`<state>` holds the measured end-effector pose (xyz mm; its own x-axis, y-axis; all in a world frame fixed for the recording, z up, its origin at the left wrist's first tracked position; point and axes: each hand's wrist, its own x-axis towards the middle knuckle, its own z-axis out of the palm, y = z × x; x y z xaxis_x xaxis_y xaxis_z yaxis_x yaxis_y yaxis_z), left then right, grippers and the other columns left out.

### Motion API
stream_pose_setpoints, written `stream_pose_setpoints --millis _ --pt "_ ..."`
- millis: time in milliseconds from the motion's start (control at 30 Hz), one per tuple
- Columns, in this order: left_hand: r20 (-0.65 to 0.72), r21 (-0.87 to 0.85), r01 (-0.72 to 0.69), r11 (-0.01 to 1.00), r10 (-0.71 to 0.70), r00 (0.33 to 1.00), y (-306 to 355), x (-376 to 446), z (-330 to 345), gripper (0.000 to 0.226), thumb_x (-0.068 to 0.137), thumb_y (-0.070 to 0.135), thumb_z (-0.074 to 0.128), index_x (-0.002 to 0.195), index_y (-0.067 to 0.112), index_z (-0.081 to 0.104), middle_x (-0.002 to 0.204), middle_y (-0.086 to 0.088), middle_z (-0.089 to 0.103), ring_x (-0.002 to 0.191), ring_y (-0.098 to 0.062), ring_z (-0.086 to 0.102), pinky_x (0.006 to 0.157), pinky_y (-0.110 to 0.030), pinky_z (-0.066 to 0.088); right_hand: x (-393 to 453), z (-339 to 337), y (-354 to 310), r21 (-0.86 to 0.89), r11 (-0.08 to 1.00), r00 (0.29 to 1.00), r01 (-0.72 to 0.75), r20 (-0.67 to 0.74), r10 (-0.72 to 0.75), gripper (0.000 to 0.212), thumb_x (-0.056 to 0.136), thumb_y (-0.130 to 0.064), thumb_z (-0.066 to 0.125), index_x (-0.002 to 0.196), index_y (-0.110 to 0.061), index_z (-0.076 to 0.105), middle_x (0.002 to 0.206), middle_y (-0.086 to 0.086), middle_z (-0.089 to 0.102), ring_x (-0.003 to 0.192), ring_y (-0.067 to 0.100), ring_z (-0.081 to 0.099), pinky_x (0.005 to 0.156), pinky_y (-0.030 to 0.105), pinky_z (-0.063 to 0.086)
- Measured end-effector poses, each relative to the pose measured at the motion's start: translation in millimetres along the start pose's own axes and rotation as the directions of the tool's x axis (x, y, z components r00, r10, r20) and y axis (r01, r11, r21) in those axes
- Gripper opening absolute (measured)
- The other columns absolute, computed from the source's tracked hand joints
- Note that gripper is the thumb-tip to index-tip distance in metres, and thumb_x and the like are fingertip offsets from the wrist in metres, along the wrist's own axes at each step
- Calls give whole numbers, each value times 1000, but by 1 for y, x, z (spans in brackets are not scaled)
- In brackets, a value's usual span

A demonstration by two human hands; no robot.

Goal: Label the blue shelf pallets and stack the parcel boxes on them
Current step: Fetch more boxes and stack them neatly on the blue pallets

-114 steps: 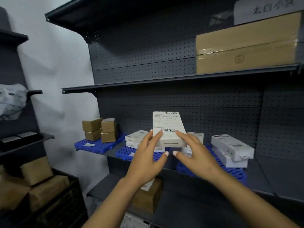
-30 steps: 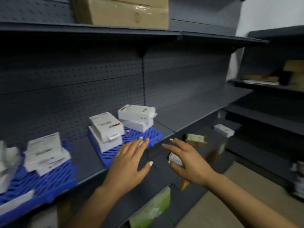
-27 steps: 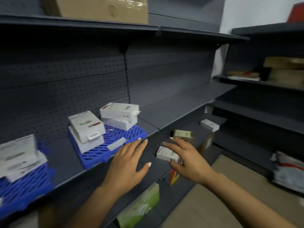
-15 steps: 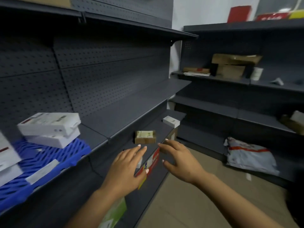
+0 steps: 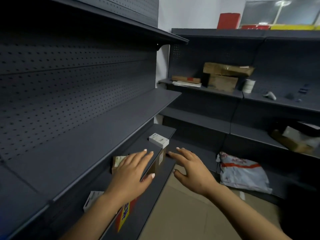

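A white parcel box is lying flat on the lower shelf, its long axis running toward the right and slightly nearer; a brown box nearer on that shelf is being half hidden by the left hand. The left hand and the right hand are both hovering palm down, fingers spread, holding nothing, while a white box and a blurred red and yellow package are sitting partly covered by the left forearm

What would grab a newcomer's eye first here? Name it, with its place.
The two bare hands, left hand and right hand, reach out open and empty at the centre, over the low dark shelf. Just beyond their fingertips a small white parcel box lies on that shelf. At the top right, a bright red box stands on top of the far shelving.
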<state>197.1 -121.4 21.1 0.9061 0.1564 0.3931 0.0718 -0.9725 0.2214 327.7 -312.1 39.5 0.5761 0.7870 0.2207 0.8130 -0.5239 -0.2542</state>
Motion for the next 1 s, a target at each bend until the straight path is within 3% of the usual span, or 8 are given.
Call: stream_pose_setpoints --millis 167,333,467,633,767,1000 --pt "17 23 -8 1000 7 1000 3 75 36 74 83 65 17 150 34 13 155 12 20 141 -9 18 114 -29 15 37 -4 70 11 999 999 -34 -6 34 61 92 -39 50 147 -39 22 157 -4 19 145 16 11 119 33 11" --pt "25 150 -1 989 -3 1000 23 147 78 66 85 55 39 142 23 38 138 3 50 124 -16 49 101 -31 32 76 -6 158 26 999 999 -36 10 35 61 93 -40 49 147 -38 21 157 -3 17 146 17 9 119 38 12" --pt "-15 186 26 982 -24 1000 32 203 111 66 85 54 40 143 22 35 140 -1 49 126 -18 47 103 -37 35 113 -9 226 38 999 1000 6 26 -7 62 93 -41 49 147 -38 21 157 -1 18 146 18 10 119 40 14" --pt "-9 223 138 965 -140 990 32 253 147 66 85 55 40 140 19 42 135 -2 53 121 -16 43 97 -34 36 165 -3 289 60 995 994 83 67 -87 61 93 -38 50 147 -35 23 157 1 20 145 20 12 118 39 15" --pt "41 255 166 953 -182 982 18 279 181 67 86 54 37 144 19 34 138 -6 51 125 -23 49 101 -41 37 211 20 325 88 989 986 121 105 -130 60 93 -35 50 148 -33 24 157 2 21 145 21 12 118 34 12" --pt "66 222 258 940 -279 958 -31 330 238 64 84 51 37 139 19 34 134 -8 54 115 -26 57 93 -44 49 304 80 370 71 979 965 191 172 -200 62 93 -37 50 148 -33 23 157 2 21 145 21 13 115 29 8"
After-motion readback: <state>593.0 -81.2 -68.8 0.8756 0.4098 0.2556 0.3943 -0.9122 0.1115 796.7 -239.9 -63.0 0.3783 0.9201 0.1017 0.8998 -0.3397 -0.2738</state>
